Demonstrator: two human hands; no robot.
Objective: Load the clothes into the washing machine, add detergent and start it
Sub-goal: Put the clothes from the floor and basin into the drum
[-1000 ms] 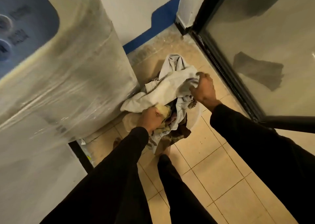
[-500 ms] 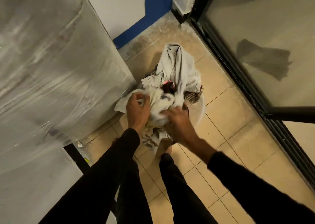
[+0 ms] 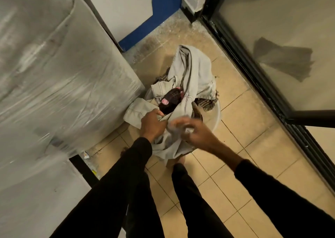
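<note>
Right hand (image 3: pixel 195 134) shifted right, blurred, grip unclear; left hand (image 3: pixel 152 124) clutches pale garment (image 3: pixel 192 71); tiled floor (image 3: pixel 244 147).

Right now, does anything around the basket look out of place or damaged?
Yes: small litter scraps lie on the floor by the washing machine, and the blue wall paint ends in a ragged edge.

Beige tiled floor (image 3: pixel 235 147), white wall (image 3: pixel 126 5) with blue patch (image 3: pixel 163 4), black-framed glass door (image 3: pixel 272 29)
</note>
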